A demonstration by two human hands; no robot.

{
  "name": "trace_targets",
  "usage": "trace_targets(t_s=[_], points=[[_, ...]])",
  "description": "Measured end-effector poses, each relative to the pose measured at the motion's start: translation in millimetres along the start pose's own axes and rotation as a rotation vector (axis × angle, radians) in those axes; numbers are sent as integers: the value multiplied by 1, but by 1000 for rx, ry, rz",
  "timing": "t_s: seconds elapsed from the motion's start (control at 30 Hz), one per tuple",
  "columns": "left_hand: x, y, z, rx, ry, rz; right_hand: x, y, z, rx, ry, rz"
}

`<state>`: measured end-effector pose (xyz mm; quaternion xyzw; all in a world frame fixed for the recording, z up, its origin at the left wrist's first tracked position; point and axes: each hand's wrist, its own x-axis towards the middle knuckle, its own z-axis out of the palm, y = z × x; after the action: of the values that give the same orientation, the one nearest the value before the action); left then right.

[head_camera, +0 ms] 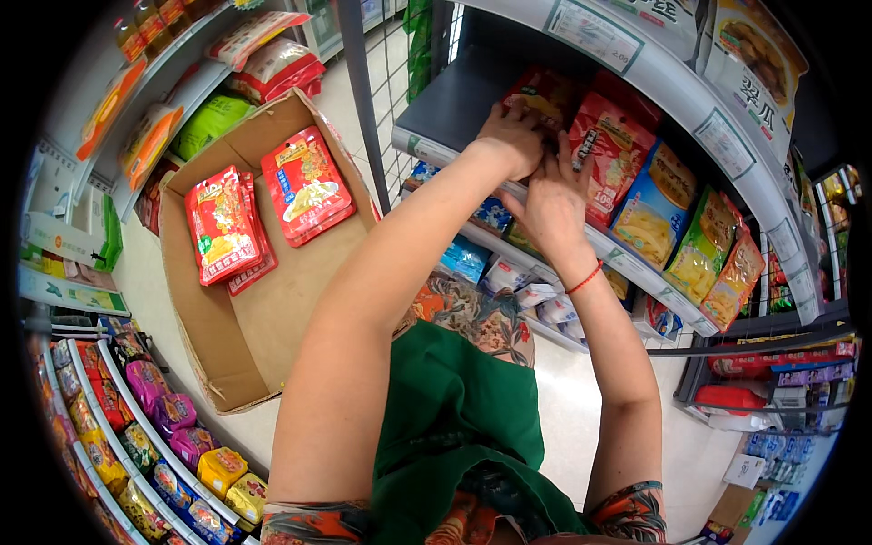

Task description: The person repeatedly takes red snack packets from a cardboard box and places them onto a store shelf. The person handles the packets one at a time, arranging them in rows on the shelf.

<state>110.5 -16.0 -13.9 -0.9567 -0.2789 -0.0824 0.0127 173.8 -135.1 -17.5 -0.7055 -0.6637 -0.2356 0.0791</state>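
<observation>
My left hand (pixel 514 141) reaches onto a dark shelf, its fingers on a red food pouch (pixel 543 97) that lies in shadow. Just beside it, my right hand (pixel 555 204) is over the shelf's front edge. Its fingers are spread against the side of another red pouch (pixel 608 157), which leans upright. My fingertips are partly hidden, so I cannot tell whether either hand grips a pouch. To the left, an open cardboard box (pixel 279 354) holds red pouches in two stacks, a left stack (pixel 223 225) and a right stack (pixel 308 184).
Right of the red pouches stand a blue pouch (pixel 655 204), a green pouch (pixel 705 245) and an orange pouch (pixel 736 283). An upper shelf edge (pixel 688 102) with price tags curves overhead. A dark upright post (pixel 364 102) with wire mesh separates box and shelf. Snack racks (pixel 143 436) stand lower left.
</observation>
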Motion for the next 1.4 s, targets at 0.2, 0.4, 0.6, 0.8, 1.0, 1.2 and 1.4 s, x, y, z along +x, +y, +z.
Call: trace_targets(t_s=[0.2,0.4,0.6,0.8,1.0,1.2,1.4], points=[[-17,-2,-3,-52,3,36,-3,3,1,87,51,-8],[-32,-3,-9,-16,79,14,-3,2,-5,68,46,-12],[-60,-4,-17,-45,13,27,-6,2,-11,63,64,-22],[-81,4,-19,-92,22,-19,-6,-3,-12,200,130,-75],[-52,-6,-30,-276,13,-161,10,-3,-17,609,-79,141],[-27,-22,3,-433,337,-479,18,-14,11,531,10,204],[-17,-34,-1,-681,285,-586,22,-20,7,457,-110,227]])
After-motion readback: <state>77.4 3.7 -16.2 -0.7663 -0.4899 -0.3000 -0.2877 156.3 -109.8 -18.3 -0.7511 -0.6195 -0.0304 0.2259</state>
